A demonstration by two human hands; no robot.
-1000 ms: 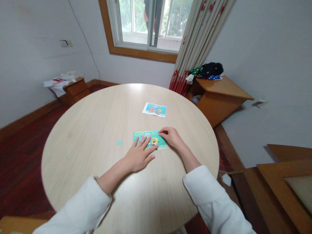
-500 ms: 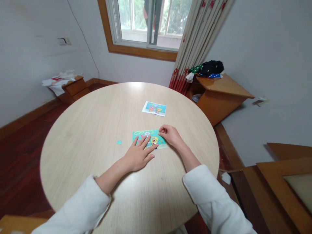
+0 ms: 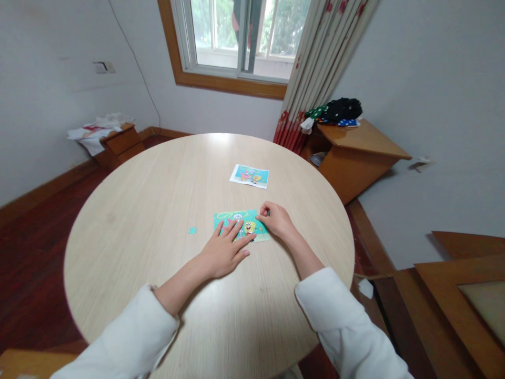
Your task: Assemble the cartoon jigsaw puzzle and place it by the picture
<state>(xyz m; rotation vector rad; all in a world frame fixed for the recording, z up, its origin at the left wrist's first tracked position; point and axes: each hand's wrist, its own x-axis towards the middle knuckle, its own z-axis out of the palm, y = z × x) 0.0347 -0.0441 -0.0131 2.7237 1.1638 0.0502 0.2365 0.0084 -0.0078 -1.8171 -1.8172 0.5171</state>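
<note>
A small turquoise cartoon jigsaw puzzle (image 3: 232, 217) lies flat on the round pale wooden table (image 3: 158, 210). My left hand (image 3: 224, 250) rests on its near left part, fingers spread flat. My right hand (image 3: 276, 218) sits at the puzzle's right edge with fingers curled in a pinch; what they press or hold is too small to make out. One loose turquoise piece (image 3: 192, 230) lies on the table a little left of the puzzle. A printed reference picture (image 3: 250, 176) lies farther back on the table.
A wooden side cabinet (image 3: 355, 152) with dark dotted cloth (image 3: 339, 111) on top stands at the right beyond the table. A low drawer unit (image 3: 118, 143) with papers stands at the left wall. A curtain (image 3: 315, 68) hangs beside the window. Wooden furniture (image 3: 465, 295) fills the right foreground.
My right hand has shifted slightly at the puzzle's right edge, fingers curling more. My left hand stays flat on the puzzle. The view tilted a little.
</note>
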